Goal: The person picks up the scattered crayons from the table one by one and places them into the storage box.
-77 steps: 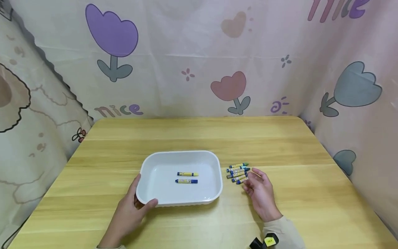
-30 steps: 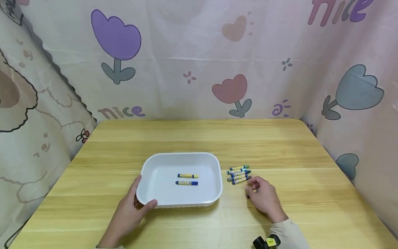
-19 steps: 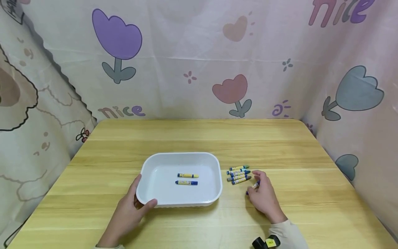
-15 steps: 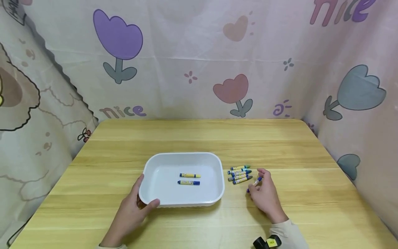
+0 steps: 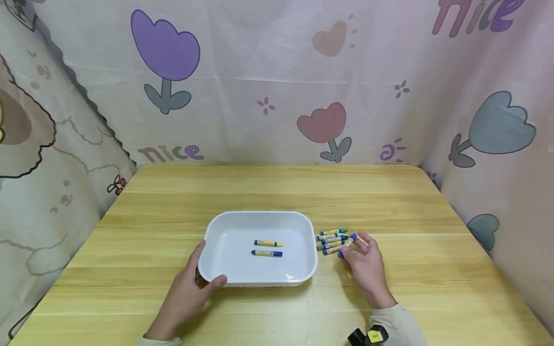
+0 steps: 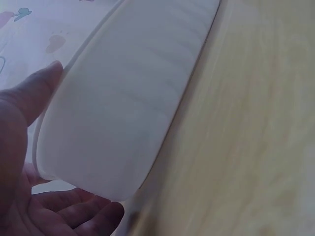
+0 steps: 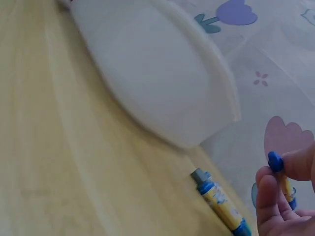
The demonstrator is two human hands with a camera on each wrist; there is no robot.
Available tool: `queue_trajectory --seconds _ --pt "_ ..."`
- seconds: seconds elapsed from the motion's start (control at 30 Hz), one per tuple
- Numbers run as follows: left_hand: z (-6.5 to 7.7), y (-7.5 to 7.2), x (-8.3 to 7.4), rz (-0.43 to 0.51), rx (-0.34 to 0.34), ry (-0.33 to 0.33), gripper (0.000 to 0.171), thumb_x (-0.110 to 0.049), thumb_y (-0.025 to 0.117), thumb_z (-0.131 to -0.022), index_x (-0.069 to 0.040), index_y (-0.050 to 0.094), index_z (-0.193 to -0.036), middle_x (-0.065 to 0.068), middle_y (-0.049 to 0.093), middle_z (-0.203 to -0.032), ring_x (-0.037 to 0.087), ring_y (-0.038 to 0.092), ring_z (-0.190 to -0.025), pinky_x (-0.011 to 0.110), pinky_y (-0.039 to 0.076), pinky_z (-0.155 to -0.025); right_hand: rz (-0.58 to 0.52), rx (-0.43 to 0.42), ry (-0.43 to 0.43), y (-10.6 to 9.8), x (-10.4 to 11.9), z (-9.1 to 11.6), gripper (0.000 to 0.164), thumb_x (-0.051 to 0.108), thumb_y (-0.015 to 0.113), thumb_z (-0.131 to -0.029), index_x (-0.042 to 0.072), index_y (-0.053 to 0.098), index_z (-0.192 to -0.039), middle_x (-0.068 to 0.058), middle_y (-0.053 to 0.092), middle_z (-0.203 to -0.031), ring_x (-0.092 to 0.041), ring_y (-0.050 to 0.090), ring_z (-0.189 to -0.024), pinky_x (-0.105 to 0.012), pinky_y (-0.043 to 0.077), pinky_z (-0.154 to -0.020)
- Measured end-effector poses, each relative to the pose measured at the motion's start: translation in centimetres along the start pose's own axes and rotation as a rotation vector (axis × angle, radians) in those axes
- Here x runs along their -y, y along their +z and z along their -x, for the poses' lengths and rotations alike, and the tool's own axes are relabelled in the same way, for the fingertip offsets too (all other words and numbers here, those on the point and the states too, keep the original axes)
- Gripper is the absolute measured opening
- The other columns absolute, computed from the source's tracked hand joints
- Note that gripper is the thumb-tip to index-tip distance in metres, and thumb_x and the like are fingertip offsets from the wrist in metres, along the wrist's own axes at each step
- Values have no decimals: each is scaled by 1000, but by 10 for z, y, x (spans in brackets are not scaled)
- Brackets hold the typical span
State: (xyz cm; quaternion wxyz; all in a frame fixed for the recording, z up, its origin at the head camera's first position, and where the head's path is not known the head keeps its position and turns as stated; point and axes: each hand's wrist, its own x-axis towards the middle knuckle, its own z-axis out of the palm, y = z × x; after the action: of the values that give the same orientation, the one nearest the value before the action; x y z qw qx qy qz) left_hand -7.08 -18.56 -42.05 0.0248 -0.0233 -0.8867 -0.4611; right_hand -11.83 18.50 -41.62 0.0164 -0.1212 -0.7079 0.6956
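Observation:
My left hand holds the near left corner of a white plastic tray, thumb at the rim and fingers around the side. Inside the tray lie a yellow crayon and a dark blue crayon, side by side. Between thumb and fingers, my right hand pinches a purple-blue crayon, its blue tip showing in the right wrist view. That hand is just right of a small heap of several crayons with green, blue and grey tips, and the held crayon overlaps them in the head view.
The wooden table runs back to a printed cloth with flowers and lettering. More of this cloth hangs at both sides. A black wrist device with a yellow label is on the right sleeve.
My right hand has picked the purple-blue crayon off the table near the heap, turned it upward and brought it left over the heap's edge. The tray has shifted slightly right with my left hand.

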Motion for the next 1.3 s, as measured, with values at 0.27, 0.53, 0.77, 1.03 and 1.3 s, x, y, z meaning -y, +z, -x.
queue_trajectory --seconds 0.27,0.53,0.77,1.03,1.3 --pt "0 -1 3 42 2 -8 93 -27 75 -86 -6 16 -155 28 48 -137 32 61 -110 28 55 -86 -227 40 22 4 8 2 51 -7 53 -94 -2 29 -140 -8 65 -113 -10 60 -86 -20 54 -71" --pt "2 -1 1 29 3 -18 93 -29 74 -86 -6 16 -155 28 49 -137 32 60 -111 28 54 -87 -328 77 83 9 17 4 41 -7 46 -96 7 34 -132 -6 60 -107 -11 60 -79 -19 54 -69" --pt "1 -1 2 31 5 -18 93 -30 74 -86 -7 15 -155 28 46 -139 33 59 -113 34 54 -90 -302 118 74 14 27 1 45 -8 47 -96 6 31 -136 -7 55 -104 -15 60 -80 -23 56 -70" --pt "1 1 2 42 9 -30 93 -30 74 -86 -6 15 -155 29 43 -141 35 58 -116 38 53 -92 -253 177 46 24 40 -7 50 -7 50 -96 4 29 -140 -4 57 -103 -13 57 -79 -21 55 -68" --pt "0 -1 2 37 16 -35 93 -32 73 -87 -7 15 -155 29 42 -143 36 56 -118 41 52 -93 -169 307 38 38 49 -21 57 -4 55 -95 3 29 -144 -7 53 -102 -13 58 -78 -22 57 -68"
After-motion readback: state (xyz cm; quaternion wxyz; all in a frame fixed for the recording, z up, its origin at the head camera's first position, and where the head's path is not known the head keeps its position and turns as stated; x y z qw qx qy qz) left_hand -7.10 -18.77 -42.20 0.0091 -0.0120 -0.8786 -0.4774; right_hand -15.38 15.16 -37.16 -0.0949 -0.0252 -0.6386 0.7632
